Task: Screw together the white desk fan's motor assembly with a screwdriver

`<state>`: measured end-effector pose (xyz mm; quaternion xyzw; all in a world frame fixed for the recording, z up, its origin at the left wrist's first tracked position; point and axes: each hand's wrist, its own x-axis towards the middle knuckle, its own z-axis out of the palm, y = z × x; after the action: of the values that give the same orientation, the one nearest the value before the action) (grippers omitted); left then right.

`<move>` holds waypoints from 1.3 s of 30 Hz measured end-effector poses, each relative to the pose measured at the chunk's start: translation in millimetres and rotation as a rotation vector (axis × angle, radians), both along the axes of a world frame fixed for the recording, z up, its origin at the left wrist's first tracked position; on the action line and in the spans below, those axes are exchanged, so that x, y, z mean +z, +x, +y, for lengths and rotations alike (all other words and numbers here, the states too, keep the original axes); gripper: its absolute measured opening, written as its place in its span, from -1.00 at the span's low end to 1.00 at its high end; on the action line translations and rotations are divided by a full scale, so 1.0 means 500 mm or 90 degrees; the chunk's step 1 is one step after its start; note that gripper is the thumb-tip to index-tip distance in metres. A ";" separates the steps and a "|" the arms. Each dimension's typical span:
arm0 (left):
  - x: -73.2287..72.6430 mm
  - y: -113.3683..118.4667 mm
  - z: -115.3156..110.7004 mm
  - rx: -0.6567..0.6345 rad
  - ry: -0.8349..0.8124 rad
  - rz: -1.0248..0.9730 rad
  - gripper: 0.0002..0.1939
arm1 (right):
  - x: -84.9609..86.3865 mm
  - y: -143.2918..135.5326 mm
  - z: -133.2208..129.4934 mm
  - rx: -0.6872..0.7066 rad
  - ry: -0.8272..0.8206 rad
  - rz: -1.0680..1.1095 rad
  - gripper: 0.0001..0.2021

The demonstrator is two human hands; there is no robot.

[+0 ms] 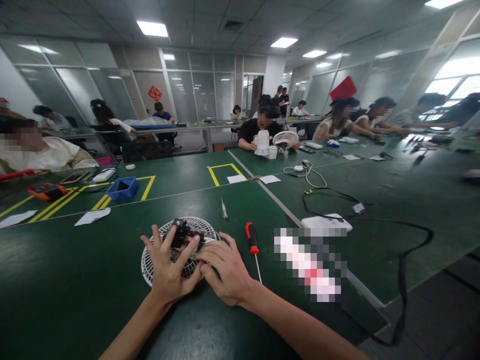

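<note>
A white round fan grille (147, 262) lies on the green table with a dark motor assembly (181, 231) and some wiring exposed on top. My left hand (168, 270) rests over it, fingers spread wide and touching the assembly, the thumb reaching toward my other hand. At the grille's right side, the bent fingers of my right hand (225, 270) are pressed together by the assembly; what they pinch is hidden. A red-and-black screwdriver (252, 238) lies right of my hands. Beyond the grille is a small clear-handled screwdriver (224, 209).
A blue bin (122, 188) and an orange-black meter (47, 192) stand at left. To the right are a white power strip (326, 223), a black cable (403, 270) and a blurred-out patch. Across the table a person (249, 127) handles white fan parts; others sit around.
</note>
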<state>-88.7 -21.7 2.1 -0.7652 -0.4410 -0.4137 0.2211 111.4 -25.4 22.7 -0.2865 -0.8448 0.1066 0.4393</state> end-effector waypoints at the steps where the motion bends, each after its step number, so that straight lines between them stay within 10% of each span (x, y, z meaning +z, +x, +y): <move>1: -0.005 0.001 0.000 -0.007 0.022 0.010 -0.31 | 0.000 -0.001 -0.001 0.005 0.001 -0.007 -0.76; 22: 0.009 -0.009 0.000 -0.049 0.188 -0.127 -0.77 | 0.043 0.048 0.012 0.044 0.136 -0.117 -0.63; 26: 0.018 -0.021 0.005 -0.032 0.196 -0.145 -0.77 | 0.085 0.098 0.032 -0.243 -0.071 -0.051 -0.60; 29: 0.017 -0.020 0.003 -0.041 0.202 -0.121 -0.75 | 0.100 0.124 0.048 -0.395 -0.275 -0.277 -0.64; 39: 0.009 -0.009 -0.003 -0.075 0.185 -0.070 -0.75 | 0.093 0.147 0.067 -0.456 -0.408 -0.414 -0.28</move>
<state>-93.2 -23.2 6.6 -0.7256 -0.3423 -0.5270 0.2804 184.7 7.9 69.0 -0.6911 -0.7123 0.1085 0.0568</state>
